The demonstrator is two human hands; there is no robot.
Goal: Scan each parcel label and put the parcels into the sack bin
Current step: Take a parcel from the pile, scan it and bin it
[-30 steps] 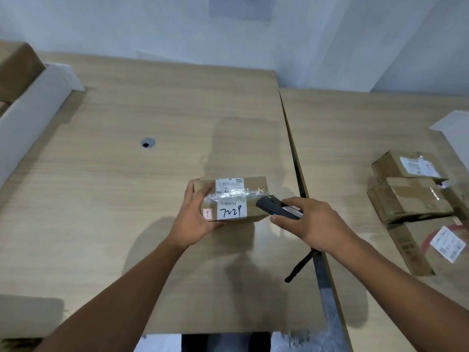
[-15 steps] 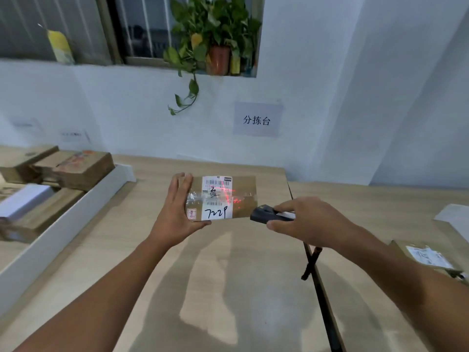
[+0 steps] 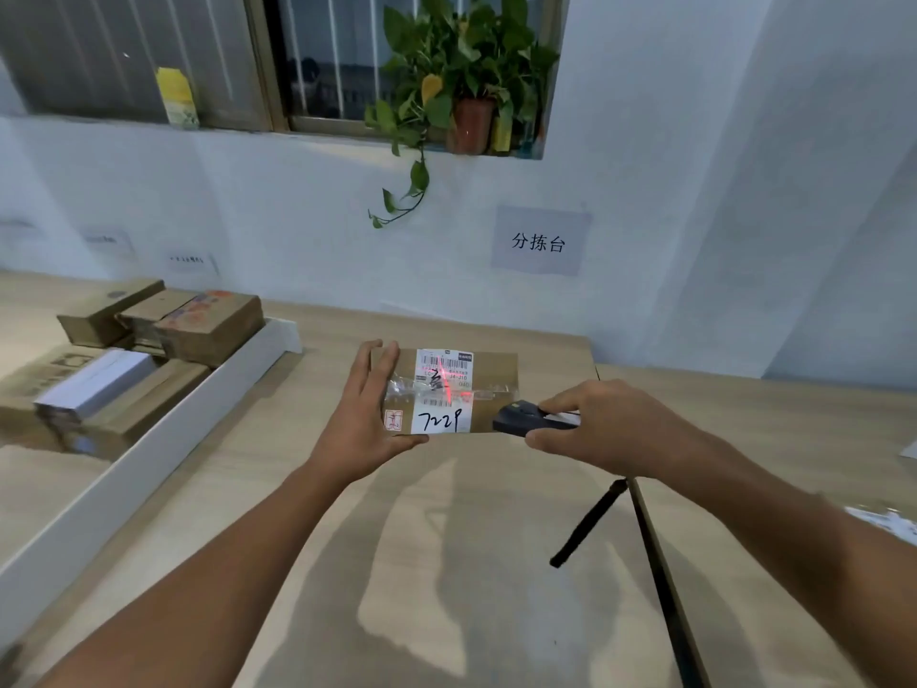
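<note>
My left hand [image 3: 364,419] grips the left end of a small brown cardboard parcel [image 3: 491,384], held up above the wooden table with its face toward me. A white label [image 3: 443,392] with barcodes and handwritten digits sits on that face, and a red scan line glows across it. My right hand [image 3: 603,429] holds a black handheld scanner [image 3: 521,419] just right of the parcel, pointed at the label. A black strap [image 3: 590,523] dangles below the scanner hand.
A white-walled bin [image 3: 163,454] at the left holds several cardboard parcels [image 3: 208,325] and a white box [image 3: 94,384]. The wooden table [image 3: 446,563] meets a second one at a dark seam [image 3: 660,578] on the right. Behind are a wall sign [image 3: 540,240] and a potted plant [image 3: 466,81].
The parcel was lifted off the table and held up in front of me. The view tilted up to the wall and window. The red scan line now lies on the label.
</note>
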